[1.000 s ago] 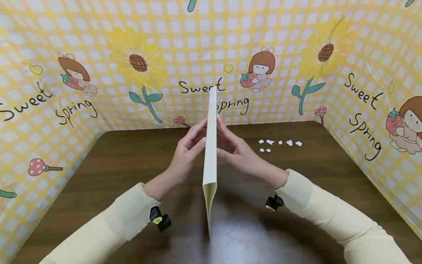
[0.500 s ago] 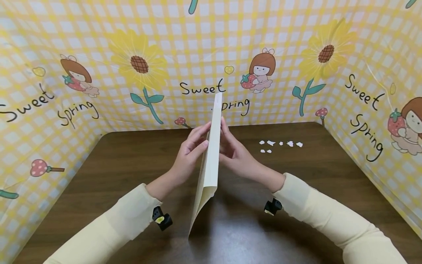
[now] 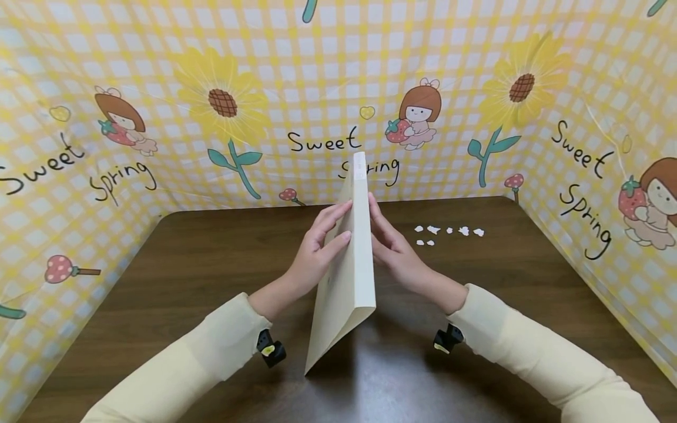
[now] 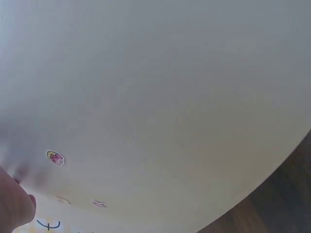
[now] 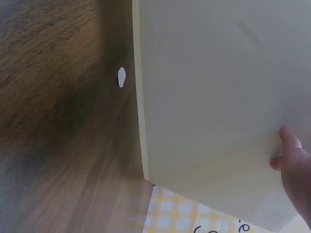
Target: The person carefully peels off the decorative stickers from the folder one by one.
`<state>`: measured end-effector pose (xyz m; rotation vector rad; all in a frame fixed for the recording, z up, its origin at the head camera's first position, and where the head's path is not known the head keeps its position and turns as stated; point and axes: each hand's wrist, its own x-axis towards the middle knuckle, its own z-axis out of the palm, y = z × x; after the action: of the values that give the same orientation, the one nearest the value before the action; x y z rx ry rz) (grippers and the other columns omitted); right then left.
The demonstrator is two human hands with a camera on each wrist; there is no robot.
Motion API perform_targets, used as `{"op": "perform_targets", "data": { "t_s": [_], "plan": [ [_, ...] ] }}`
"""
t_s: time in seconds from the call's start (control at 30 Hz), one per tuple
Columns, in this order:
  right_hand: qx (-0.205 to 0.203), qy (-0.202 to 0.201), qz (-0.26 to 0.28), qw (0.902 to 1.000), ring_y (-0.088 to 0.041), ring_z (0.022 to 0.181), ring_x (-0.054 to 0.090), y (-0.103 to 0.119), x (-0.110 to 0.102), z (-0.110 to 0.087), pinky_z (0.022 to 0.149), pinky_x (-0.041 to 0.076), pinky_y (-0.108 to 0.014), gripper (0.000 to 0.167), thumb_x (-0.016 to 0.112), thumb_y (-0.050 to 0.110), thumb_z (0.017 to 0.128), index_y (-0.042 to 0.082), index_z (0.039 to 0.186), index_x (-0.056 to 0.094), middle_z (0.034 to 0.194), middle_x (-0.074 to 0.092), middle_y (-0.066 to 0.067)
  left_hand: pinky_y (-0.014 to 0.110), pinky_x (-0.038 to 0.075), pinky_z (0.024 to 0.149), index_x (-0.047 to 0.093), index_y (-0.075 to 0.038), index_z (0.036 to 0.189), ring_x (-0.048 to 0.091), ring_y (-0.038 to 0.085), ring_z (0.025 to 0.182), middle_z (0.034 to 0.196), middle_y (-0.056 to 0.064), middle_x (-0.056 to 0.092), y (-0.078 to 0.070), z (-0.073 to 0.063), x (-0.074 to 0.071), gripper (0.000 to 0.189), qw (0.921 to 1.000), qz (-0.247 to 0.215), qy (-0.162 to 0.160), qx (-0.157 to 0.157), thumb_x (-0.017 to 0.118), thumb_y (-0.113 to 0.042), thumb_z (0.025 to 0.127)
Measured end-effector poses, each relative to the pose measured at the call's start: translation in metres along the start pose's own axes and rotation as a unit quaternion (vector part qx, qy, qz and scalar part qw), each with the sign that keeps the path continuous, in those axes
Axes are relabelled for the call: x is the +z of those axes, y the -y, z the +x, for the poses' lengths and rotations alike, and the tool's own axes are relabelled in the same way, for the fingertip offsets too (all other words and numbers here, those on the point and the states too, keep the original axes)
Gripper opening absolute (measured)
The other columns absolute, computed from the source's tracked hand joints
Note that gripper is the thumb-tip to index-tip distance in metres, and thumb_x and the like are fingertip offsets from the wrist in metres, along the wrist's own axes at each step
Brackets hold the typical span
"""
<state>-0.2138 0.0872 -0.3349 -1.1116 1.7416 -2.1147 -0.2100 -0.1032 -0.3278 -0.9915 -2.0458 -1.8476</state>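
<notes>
Folder [image 3: 364, 247], cream, upright over desk [image 3: 211, 247], spine up, between left hand [image 3: 312, 258] and right hand [image 3: 402, 255], fingers extended against its sides; apparently being steadied; next move likely calls for even pressure.
</notes>
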Motion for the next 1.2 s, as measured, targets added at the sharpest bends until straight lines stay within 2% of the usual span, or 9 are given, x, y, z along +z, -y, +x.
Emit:
{"op": "perform_targets", "data": {
  "t_s": [0.13, 0.23, 0.37, 0.5, 0.57, 0.67, 0.87, 1.0, 1.2],
  "plan": [
    [-0.001, -0.011, 0.010, 0.9999, -0.032, 0.139, 0.027, 0.002, -0.003, -0.004, 0.096, 0.046, -0.036, 0.075, 0.048, 0.039, 0.101, 0.025, 0.157, -0.001, 0.163, 0.000, 0.002, 0.053, 0.028, 0.105, 0.043, -0.004, 0.146, 0.032, 0.018, 0.133, 0.145, 0.007, 0.039, 0.002, 0.001, 0.004, 0.050, 0.9999, 0.011, 0.004, -0.008, 0.053, -0.007, 0.097],
    [-0.004, -0.015, 0.008, 0.9998, -0.033, 0.141, 0.023, 0.003, -0.006, -0.006, 0.097, 0.045, -0.035, 0.077, 0.044, 0.046, 0.101, 0.021, 0.157, -0.002, 0.163, -0.002, 0.001, 0.054, 0.031, 0.105, 0.042, -0.005, 0.147, 0.030, 0.019, 0.135, 0.148, 0.006, 0.037, 0.004, 0.003, 0.007, 0.051, 0.9997, 0.015, 0.012, -0.014, 0.054, -0.005, 0.097],
    [-0.001, -0.030, -0.012, 0.9995, -0.031, 0.135, 0.033, 0.006, -0.011, -0.009, 0.092, 0.049, -0.033, 0.082, 0.042, 0.053, 0.099, 0.014, 0.157, -0.003, 0.162, 0.000, -0.005, 0.055, 0.030, 0.106, 0.042, -0.007, 0.148, 0.028, 0.020, 0.137, 0.150, 0.004, 0.035, 0.007, 0.004, 0.011, 0.053, 0.9991, 0.018, 0.027, -0.029, 0.056, -0.003, 0.097],
    [0.010, -0.043, -0.026, 0.9987, -0.020, 0.124, 0.047, 0.009, -0.017, -0.012, 0.086, 0.052, -0.031, 0.085, 0.043, 0.052, 0.099, 0.008, 0.156, -0.004, 0.162, 0.002, -0.012, 0.053, 0.024, 0.110, 0.040, -0.004, 0.147, 0.027, 0.022, 0.139, 0.153, 0.009, 0.032, 0.010, 0.003, 0.016, 0.056, 0.9981, 0.026, 0.042, -0.035, 0.060, -0.002, 0.095],
    [0.018, -0.043, -0.026, 0.9986, -0.017, 0.116, 0.053, 0.010, -0.020, -0.014, 0.084, 0.053, -0.032, 0.084, 0.044, 0.047, 0.101, 0.008, 0.155, -0.006, 0.160, 0.007, -0.018, 0.050, 0.022, 0.112, 0.040, -0.002, 0.147, 0.027, 0.023, 0.140, 0.153, 0.011, 0.032, 0.012, 0.003, 0.019, 0.058, 0.9976, 0.036, 0.048, -0.035, 0.062, -0.002, 0.093],
    [0.031, -0.046, -0.032, 0.9979, -0.017, 0.108, 0.060, 0.010, -0.024, -0.017, 0.079, 0.055, -0.035, 0.077, 0.046, 0.031, 0.103, 0.010, 0.156, -0.006, 0.155, 0.019, -0.026, 0.046, 0.022, 0.113, 0.041, -0.002, 0.146, 0.028, 0.022, 0.140, 0.153, 0.011, 0.033, 0.016, 0.003, 0.022, 0.061, 0.9963, 0.053, 0.057, -0.038, 0.066, -0.003, 0.091],
    [0.056, -0.079, -0.071, 0.9927, -0.018, 0.101, 0.063, 0.006, -0.033, -0.021, 0.074, 0.057, -0.038, 0.078, 0.052, 0.003, 0.096, 0.010, 0.157, 0.004, 0.141, 0.038, -0.033, 0.041, 0.020, 0.114, 0.040, -0.006, 0.148, 0.026, 0.016, 0.142, 0.154, 0.005, 0.033, 0.021, 0.003, 0.023, 0.066, 0.9914, 0.079, 0.087, -0.058, 0.070, -0.010, 0.090],
    [0.070, -0.094, -0.088, 0.9892, -0.021, 0.099, 0.064, 0.001, -0.037, -0.024, 0.072, 0.057, -0.037, 0.080, 0.056, -0.006, 0.092, 0.006, 0.156, 0.011, 0.137, 0.044, -0.034, 0.040, 0.022, 0.114, 0.042, -0.006, 0.147, 0.028, 0.017, 0.141, 0.152, 0.006, 0.036, 0.025, 0.001, 0.021, 0.067, 0.9861, 0.107, 0.108, -0.067, 0.073, -0.011, 0.088],
    [0.098, -0.121, -0.123, 0.9801, -0.031, 0.104, 0.061, -0.007, -0.045, -0.031, 0.070, 0.057, -0.033, 0.074, 0.058, -0.009, 0.089, 0.002, 0.153, 0.023, 0.140, 0.044, -0.029, 0.039, 0.025, 0.113, 0.043, -0.008, 0.147, 0.031, 0.019, 0.139, 0.150, 0.006, 0.038, 0.032, -0.006, 0.011, 0.068, 0.9734, 0.139, 0.146, -0.108, 0.074, -0.015, 0.087]
  ]
}}
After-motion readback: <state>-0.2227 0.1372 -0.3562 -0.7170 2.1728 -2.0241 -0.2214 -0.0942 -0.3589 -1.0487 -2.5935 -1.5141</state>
